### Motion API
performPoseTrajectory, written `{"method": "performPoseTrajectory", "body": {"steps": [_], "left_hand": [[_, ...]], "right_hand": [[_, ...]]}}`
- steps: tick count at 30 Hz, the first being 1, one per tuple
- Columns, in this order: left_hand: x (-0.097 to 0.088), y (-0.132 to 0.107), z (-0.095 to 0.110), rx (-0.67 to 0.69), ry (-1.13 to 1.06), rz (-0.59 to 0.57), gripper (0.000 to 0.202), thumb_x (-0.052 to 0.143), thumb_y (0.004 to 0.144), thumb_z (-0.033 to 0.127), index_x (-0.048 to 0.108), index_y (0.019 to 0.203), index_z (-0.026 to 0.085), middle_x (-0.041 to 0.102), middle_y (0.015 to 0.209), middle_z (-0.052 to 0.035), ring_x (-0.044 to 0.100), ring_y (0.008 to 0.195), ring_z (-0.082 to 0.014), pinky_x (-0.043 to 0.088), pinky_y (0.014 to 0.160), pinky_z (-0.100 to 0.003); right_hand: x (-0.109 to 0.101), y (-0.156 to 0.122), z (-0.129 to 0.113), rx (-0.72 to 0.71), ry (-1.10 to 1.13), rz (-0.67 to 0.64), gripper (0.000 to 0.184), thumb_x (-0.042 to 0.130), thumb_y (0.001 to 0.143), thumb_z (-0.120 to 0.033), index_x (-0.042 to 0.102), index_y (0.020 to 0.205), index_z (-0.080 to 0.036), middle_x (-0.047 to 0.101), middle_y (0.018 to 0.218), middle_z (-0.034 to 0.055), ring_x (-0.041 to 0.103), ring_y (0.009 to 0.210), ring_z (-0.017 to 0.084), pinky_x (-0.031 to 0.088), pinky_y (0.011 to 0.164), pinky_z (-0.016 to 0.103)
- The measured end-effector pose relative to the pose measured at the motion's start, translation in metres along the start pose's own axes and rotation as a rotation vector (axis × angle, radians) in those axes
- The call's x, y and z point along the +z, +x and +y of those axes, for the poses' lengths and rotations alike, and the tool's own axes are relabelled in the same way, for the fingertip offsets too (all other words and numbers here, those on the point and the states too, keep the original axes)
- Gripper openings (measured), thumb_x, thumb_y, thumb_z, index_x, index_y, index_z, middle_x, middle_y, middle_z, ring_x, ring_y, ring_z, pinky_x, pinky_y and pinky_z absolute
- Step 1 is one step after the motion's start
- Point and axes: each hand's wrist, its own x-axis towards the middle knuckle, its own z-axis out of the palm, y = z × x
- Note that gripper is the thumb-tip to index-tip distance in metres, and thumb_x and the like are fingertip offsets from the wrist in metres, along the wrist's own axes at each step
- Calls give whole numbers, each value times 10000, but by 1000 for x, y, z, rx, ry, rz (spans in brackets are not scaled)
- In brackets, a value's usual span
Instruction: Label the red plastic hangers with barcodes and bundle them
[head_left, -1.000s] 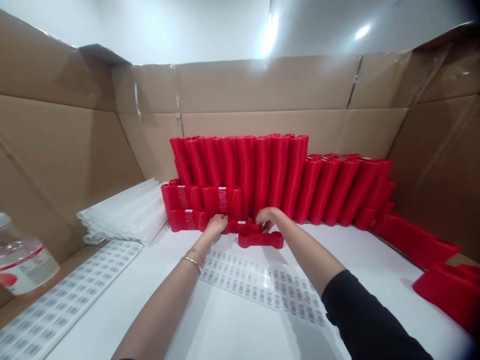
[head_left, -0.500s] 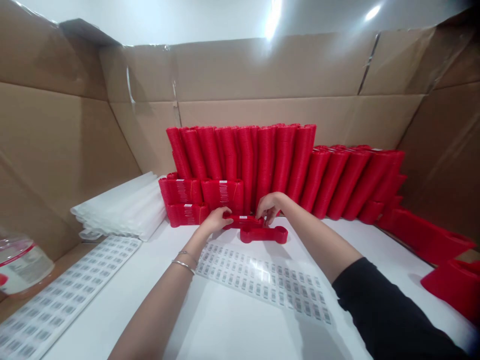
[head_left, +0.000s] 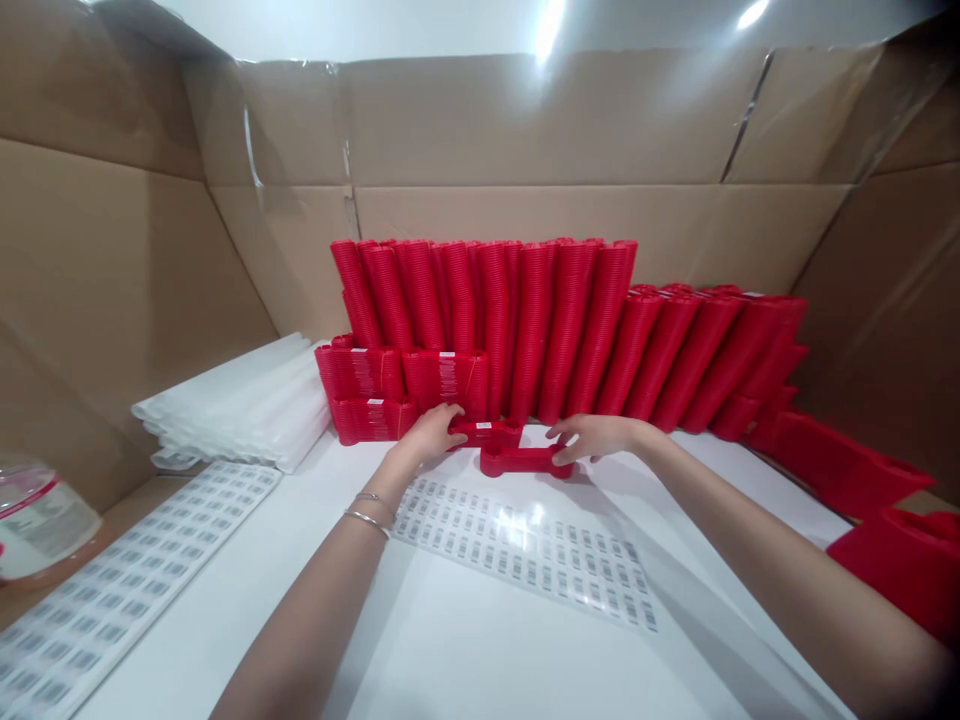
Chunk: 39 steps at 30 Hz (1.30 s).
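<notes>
My left hand (head_left: 433, 434) is closed on the left end of a red bone-shaped plastic piece (head_left: 489, 434) with a small white label on top. In front of it lies a second red bone-shaped piece (head_left: 525, 460) with no label visible. At that piece's right end hovers my right hand (head_left: 598, 436), its thumb and fingers apart; the thumb seems to touch the piece. Under both pieces, nearer me, a sheet of small printed labels (head_left: 525, 550) lies on the white table (head_left: 450, 650).
Tall stacks of red pieces (head_left: 495, 320) stand behind, with shorter labelled bundles (head_left: 364, 372) at left. White plastic sleeves (head_left: 232, 405), another label sheet (head_left: 142, 570) and a clear container (head_left: 45, 520) are on the left. Loose red pieces (head_left: 847, 465) lie right. Cardboard walls (head_left: 540, 140) surround the table.
My right hand has left the labelled piece and moved right to the end of the front piece, its fingers opening. My left hand stays at the labelled piece.
</notes>
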Motion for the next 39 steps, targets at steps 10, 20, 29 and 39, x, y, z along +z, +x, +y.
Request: {"method": "performPoseTrajectory", "body": {"steps": [10, 20, 29, 39], "left_hand": [[-14, -3, 15, 99, 131, 30, 312, 465, 814, 350, 576, 1020, 144, 553, 1040, -114, 527, 961, -244, 389, 873, -344], [29, -22, 72, 236, 285, -248, 400, 592, 702, 342, 552, 1053, 157, 559, 1043, -114, 526, 956, -268, 430, 796, -340], [32, -20, 67, 229, 350, -314, 193, 490, 725, 231, 602, 864, 156, 613, 888, -89, 590, 775, -216, 454, 655, -277], [34, -20, 69, 229, 387, -356, 181, 536, 679, 264, 636, 783, 155, 625, 805, -86, 594, 705, -207, 450, 606, -272]], "right_hand": [[26, 8, 3, -88, -159, 169, 259, 592, 577, -194, 615, 834, -182, 617, 703, 23, 566, 672, 188, 375, 523, 236], [35, -8, 1, -113, -153, 165, 234, 561, 560, -162, 614, 787, -174, 605, 667, 11, 546, 623, 167, 349, 512, 231], [16, -22, 2, -153, 9, -12, 301, 461, 778, -286, 613, 1008, -164, 661, 888, 47, 615, 722, 149, 465, 626, 230], [17, 12, -11, 26, -328, -119, 229, 503, 845, -288, 565, 995, -126, 593, 977, 52, 583, 821, 152, 495, 704, 333]]}}
